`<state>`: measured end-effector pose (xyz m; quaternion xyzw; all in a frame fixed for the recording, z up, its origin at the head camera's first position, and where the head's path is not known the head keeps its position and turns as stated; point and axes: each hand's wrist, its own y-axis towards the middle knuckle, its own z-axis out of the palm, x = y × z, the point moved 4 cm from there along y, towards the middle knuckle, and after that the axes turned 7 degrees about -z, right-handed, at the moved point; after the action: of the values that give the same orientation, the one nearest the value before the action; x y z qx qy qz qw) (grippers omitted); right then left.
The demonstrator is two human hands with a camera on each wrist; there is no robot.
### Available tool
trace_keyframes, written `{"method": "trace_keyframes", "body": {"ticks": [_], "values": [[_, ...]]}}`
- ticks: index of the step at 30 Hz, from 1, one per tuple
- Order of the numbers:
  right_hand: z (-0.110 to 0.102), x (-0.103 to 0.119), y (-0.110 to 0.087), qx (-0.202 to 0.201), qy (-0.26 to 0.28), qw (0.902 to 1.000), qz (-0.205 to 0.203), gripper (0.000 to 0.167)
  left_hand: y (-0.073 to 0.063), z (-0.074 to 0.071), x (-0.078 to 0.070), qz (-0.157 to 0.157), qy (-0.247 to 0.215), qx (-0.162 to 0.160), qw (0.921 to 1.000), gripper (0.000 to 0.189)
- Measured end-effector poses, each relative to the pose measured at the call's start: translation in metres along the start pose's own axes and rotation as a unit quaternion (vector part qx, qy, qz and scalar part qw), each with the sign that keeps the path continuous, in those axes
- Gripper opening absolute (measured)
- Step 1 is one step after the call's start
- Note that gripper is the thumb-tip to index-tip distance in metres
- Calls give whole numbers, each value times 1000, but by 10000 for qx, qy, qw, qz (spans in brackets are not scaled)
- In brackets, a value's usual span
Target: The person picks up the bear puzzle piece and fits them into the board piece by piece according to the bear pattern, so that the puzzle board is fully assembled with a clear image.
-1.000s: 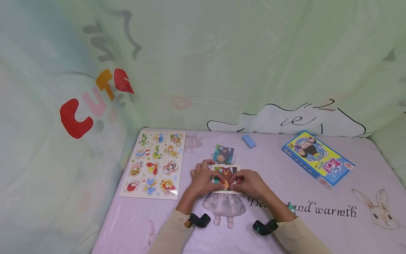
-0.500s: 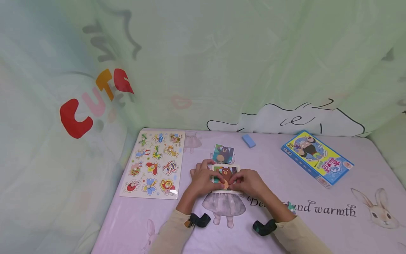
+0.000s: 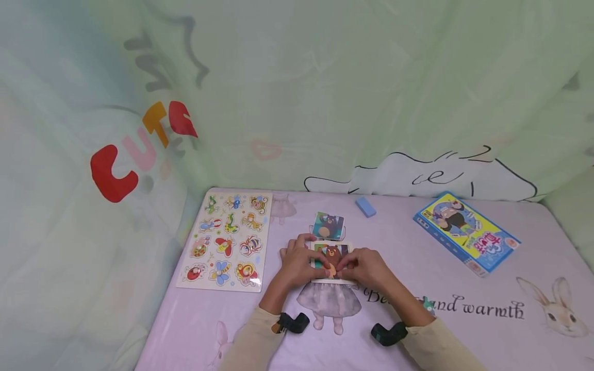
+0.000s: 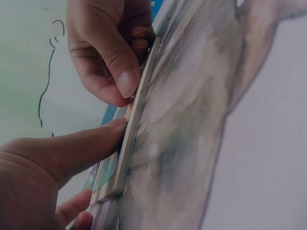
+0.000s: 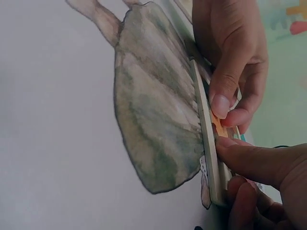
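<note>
A small bear picture puzzle (image 3: 332,252) in a pale frame lies flat in front of the person, and both hands are on it. My left hand (image 3: 297,265) holds its left side, thumb and index finger on the bear's belly, the other fingers by the edge. My right hand (image 3: 368,268) holds the right side the same way, its thumb (image 5: 240,155) pressing the picture. The fingertips of the two hands nearly meet. What lies beneath them is hidden. Just behind the puzzle lies a bear picture card (image 3: 328,225) in darker tones.
An insect peg puzzle board (image 3: 227,239) lies at the left. A blue block (image 3: 365,206) sits behind, towards the table's far edge. A blue and yellow box (image 3: 467,233) lies at the right. The tablecloth (image 3: 417,345) is pale pink with printed rabbits and lettering.
The hands keep almost the same hold on the bear puzzle, with only slight finger shifts. The whole head view has moved slightly; nothing on the table has been shifted.
</note>
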<state>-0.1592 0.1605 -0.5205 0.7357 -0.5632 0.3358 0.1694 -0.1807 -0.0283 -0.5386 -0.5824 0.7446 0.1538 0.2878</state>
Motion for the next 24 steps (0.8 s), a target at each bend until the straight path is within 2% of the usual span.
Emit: {"method": "trace_keyframes", "body": {"ticks": [5, 10, 18, 24], "values": [[-5, 0, -6, 80, 70, 9990, -436, 7, 0, 0, 0, 44, -39, -39, 10000, 12], [-14, -3, -13, 107, 173, 9985, -504, 13, 0, 0, -1, 236, -58, -107, 9996, 12], [-38, -19, -32, 11, 6, 10000, 10, 16, -1, 2, 1, 655, 13, 11, 9979, 11], [-61, -39, -57, -2, -232, 9996, 176, 18, 2, 4, 4, 876, -7, 54, 9961, 15]]}}
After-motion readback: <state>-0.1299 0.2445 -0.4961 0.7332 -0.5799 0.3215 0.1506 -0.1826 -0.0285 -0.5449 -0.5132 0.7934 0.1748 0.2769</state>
